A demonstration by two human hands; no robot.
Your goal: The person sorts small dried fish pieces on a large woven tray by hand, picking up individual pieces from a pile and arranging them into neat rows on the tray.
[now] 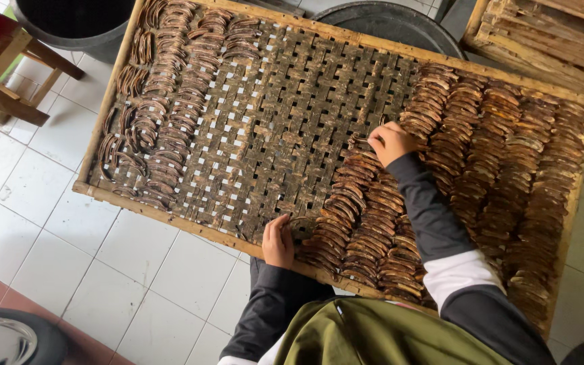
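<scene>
Left hand: the left hand [278, 242] rests at the near edge of the woven tray [272, 128], fingers curled down onto a brown curved strip [302, 226] at the end of a row; I cannot tell whether it grips the strip or only presses on it.
Right hand: the right hand [390, 142] reaches further across the tray, fingertips pinched narrow on a curved piece at the top of a row.
Strips near the hands: the rows of brown strips [366, 216] lie overlapped like tiles, running from the near edge up to the right hand.
Right part of tray: more rows [501, 155] fill it closely, edge to edge.
Far end of tray: a smaller group of darker curved strips [170, 88] lies there, well apart from the hands.
Middle of tray: bare dark weave with floor showing through the gaps.
Tray frame: pale wooden rails [106, 101] around the weave.
Floor: white tiles [89, 250].
Beyond the tray: a dark round tub [400, 27] and stacked wooden frames [549, 34].
Corner: a wooden stool [8, 67].
</scene>
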